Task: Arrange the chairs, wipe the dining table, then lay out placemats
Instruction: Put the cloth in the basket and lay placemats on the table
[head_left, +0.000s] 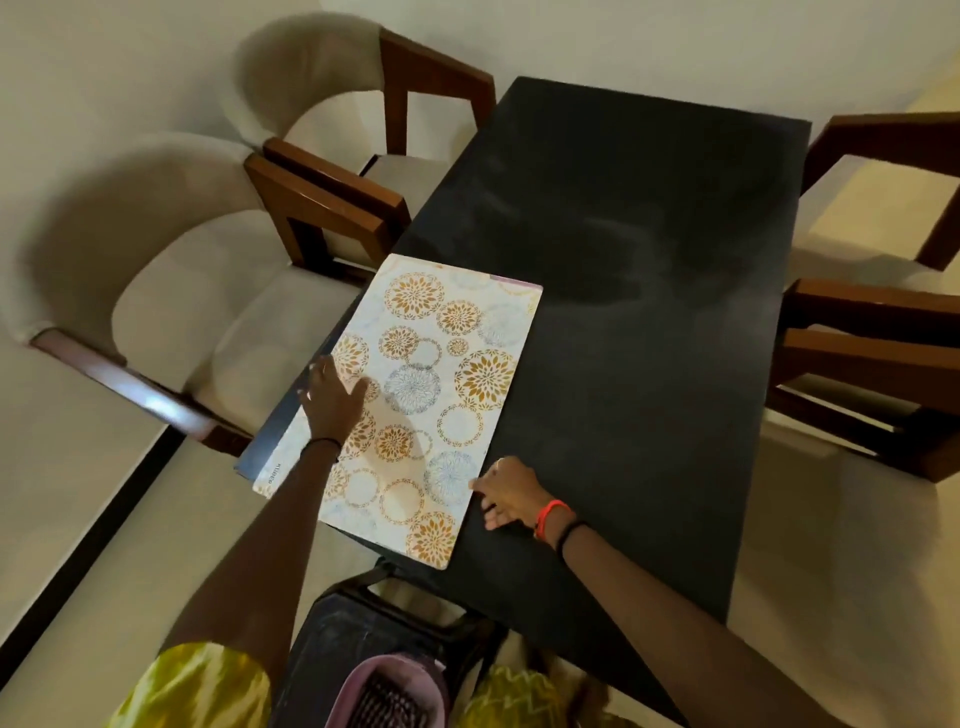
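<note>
A white placemat (431, 395) with orange and grey flower circles lies along the near left side of the black dining table (649, 312); its left part overhangs the table edge. My left hand (332, 395) rests flat on the mat's left side with fingers spread. At the mat's near right edge, my right hand (511, 493) presses fingertips against the mat and the tabletop. Two cream chairs with wooden arms, the near one (218, 312) and the far one (332, 104), stand at the table's left. Another two, near (872, 384) and far (893, 197), stand at its right.
A dark plastic chair (374, 639) stands at the table's near end, right below me, with a pink basket (384, 686) on its seat. Pale floor with a dark stripe runs along the left. A plain wall is behind the table.
</note>
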